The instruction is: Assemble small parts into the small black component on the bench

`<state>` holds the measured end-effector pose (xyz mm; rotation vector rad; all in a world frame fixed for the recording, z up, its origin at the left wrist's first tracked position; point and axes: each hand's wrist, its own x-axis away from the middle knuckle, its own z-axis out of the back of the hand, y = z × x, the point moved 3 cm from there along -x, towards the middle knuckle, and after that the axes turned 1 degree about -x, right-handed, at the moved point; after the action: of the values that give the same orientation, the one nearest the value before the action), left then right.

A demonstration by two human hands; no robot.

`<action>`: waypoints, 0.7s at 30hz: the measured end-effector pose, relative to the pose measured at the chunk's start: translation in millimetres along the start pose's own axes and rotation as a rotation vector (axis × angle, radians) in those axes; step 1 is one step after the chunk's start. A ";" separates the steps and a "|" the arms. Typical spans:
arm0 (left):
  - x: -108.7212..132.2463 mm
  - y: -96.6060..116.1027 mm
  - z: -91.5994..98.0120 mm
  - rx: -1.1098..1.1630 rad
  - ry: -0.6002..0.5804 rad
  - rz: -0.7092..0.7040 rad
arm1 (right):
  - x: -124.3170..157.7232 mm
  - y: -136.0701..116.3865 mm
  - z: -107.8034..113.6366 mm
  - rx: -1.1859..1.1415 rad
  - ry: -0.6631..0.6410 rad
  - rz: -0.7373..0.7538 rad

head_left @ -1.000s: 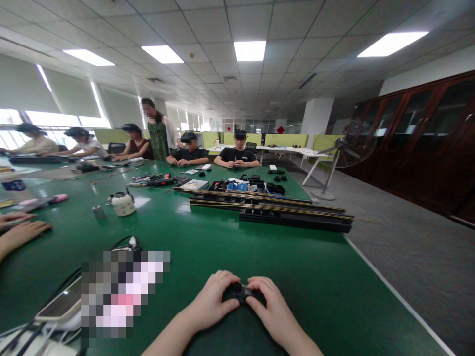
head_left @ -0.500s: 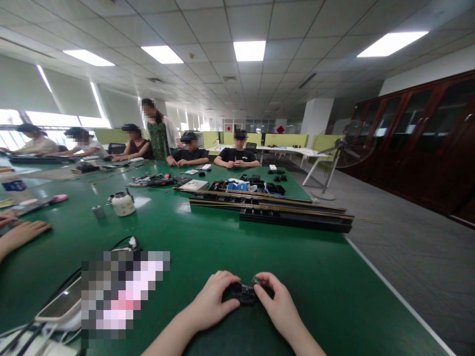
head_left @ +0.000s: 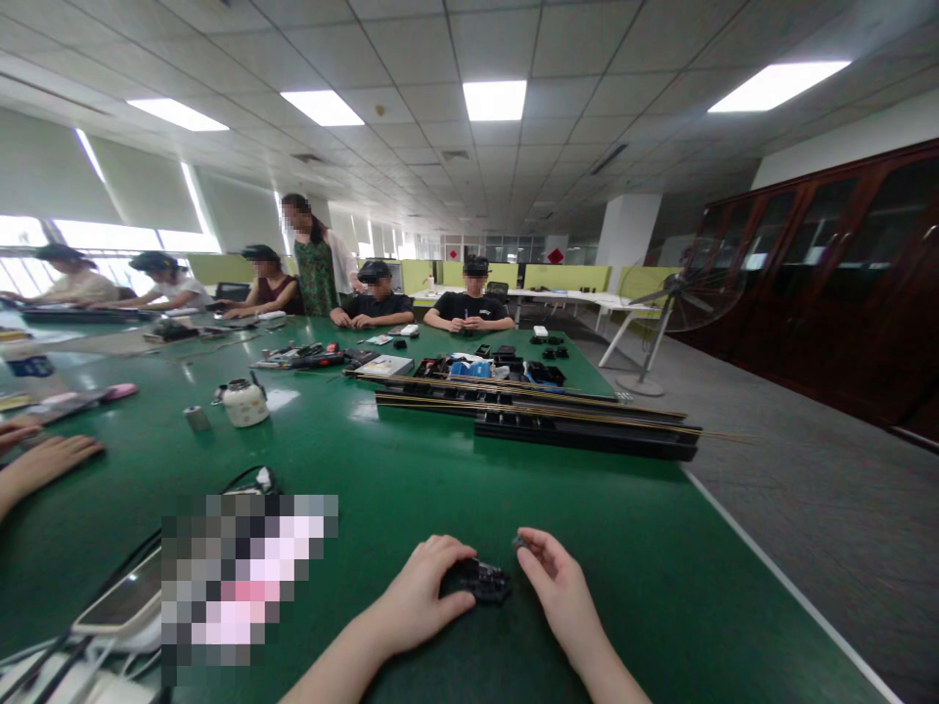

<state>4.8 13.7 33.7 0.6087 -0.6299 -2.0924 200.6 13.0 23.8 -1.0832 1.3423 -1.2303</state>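
Observation:
My left hand (head_left: 429, 587) grips the left end of a small black plastic part (head_left: 485, 581) with thumb and fingers, low over the green table (head_left: 411, 479). The part has an uneven top with bits of lighter detail, too small to make out. To the right, my right hand (head_left: 552, 575) is apart from the black part. Its thumb and forefinger pinch a tiny greyish piece (head_left: 520, 542), whose kind does not show.
Long black rails with thin brass rods (head_left: 579, 425) lie ahead. At left are a pale jar (head_left: 245, 403), a grey metal cylinder (head_left: 196, 418), a phone (head_left: 121, 598) with cables, and another person's hand (head_left: 59, 460). Several people sit around the table.
My right hand has moved away from the black part, to the right and slightly up, with the tiny piece between its fingertips. My left hand stays on the black part.

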 end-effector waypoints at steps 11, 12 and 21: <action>1.6 -2.3 0.1 0.013 0.004 0.003 | -0.9 0.4 2.6 -0.154 0.077 -0.085; 1.5 -1.8 0.4 0.013 0.005 0.004 | -1.1 1.6 3.4 -0.161 0.082 -0.086; 2.1 0.3 3.7 -0.004 0.003 0.007 | -5.0 11.9 4.9 -0.207 0.099 -0.094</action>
<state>1.6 12.6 36.3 0.6068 -0.6253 -2.0848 206.1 18.4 12.3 -1.2561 1.5347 -1.2475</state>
